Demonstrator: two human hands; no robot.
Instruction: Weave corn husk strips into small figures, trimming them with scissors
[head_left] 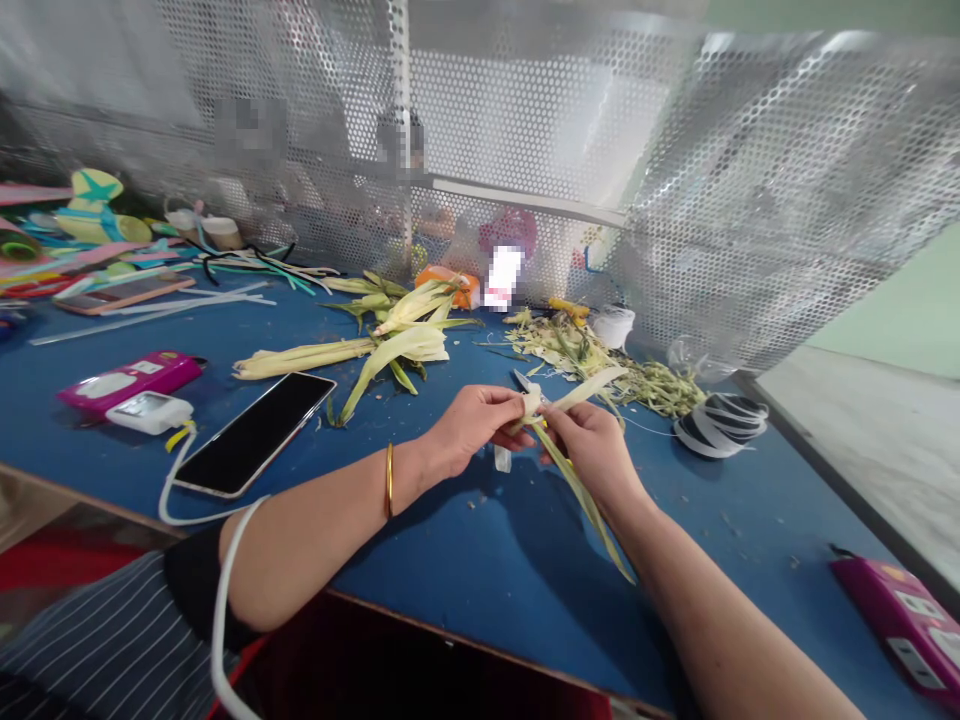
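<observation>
Over the blue flat table point(750, 500), to the right of the black rectangular smartphone point(256, 433), pinching the pale-green long corn-husk strip point(589, 500) with clamped fingers of both left hand point(480, 425) and right hand point(596, 445), close together, probably for keeping its folded part tight.

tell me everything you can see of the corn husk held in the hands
The corn husk is pale yellow-green, thin and fibrous-looking. A whitish, bunched part sits at the fingertips of the left hand. One broad strip juts rightward above the right hand; a longer, narrower one slants down over the blue table. Both hands touch it, near a pointed metal blade. Fingers hide whether the strips are one piece.
</observation>
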